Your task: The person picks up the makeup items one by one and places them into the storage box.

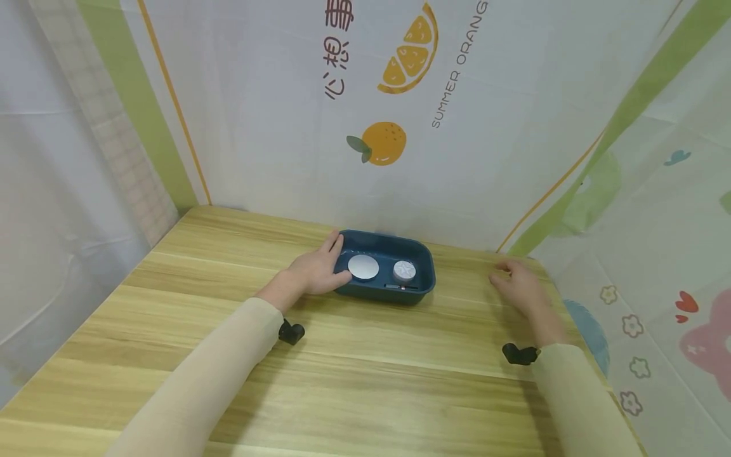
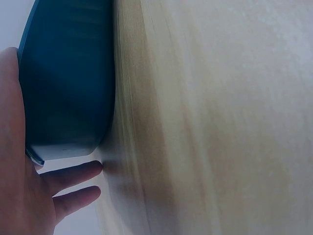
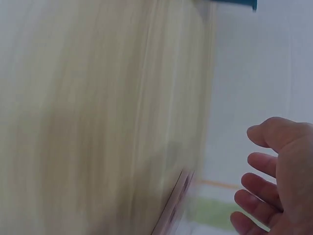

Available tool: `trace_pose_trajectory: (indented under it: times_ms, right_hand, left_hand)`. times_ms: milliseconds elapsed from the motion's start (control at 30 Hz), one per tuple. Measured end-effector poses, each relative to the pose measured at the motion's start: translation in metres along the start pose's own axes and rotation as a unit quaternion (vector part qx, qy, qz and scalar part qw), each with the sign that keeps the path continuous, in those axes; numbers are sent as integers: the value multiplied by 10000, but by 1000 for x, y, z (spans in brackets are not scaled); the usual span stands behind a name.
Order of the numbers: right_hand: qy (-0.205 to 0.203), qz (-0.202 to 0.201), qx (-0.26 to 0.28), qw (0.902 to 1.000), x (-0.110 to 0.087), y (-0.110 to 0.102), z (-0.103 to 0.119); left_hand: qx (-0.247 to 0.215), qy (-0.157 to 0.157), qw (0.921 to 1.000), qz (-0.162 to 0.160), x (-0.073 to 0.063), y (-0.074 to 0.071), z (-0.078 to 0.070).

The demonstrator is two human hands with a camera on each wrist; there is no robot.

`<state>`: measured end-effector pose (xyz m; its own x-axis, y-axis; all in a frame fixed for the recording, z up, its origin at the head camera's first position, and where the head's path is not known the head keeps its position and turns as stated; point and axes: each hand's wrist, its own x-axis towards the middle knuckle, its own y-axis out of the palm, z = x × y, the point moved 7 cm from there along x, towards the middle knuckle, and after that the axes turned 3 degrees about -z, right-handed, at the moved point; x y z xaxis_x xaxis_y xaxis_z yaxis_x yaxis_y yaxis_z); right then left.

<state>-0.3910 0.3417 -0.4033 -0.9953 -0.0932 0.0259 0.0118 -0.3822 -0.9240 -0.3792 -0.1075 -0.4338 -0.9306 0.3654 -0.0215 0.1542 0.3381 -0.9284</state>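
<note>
A dark blue rectangular tub (image 1: 374, 294) stands near the table's back edge. My left hand (image 1: 313, 271) grips its left end, thumb over the near rim and fingers at the end wall. In the left wrist view, two fingers (image 2: 76, 177) extend beside the tub's end. Inside the tub lie a flat white disc (image 1: 363, 267), a short round white piece with a star-like pattern (image 1: 404, 271), and a slim dark stick-like item (image 1: 401, 287) by the near wall. To the right of the tub, my right hand (image 1: 518, 289) holds nothing, its fingers loosely curled.
The wooden table (image 1: 365, 393) ends at a white curtain (image 1: 274, 127) printed with oranges and lettering. Another patterned curtain (image 1: 657, 254) hangs along the right side. Black wrist cameras sit at the left wrist (image 1: 292, 332) and the right wrist (image 1: 520, 354).
</note>
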Motion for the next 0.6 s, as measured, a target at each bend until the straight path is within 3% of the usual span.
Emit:
trace_pose_trajectory:
  times_ms: [233, 600]
  right_hand:
    - [210, 15, -563, 9982, -9, -7, -33]
    - [783, 338, -610, 9945, -20, 2, -84]
  left_hand:
    - [23, 2, 10000, -34, 1, 1, 0]
    - [41, -7, 10000, 8, 1, 0, -1]
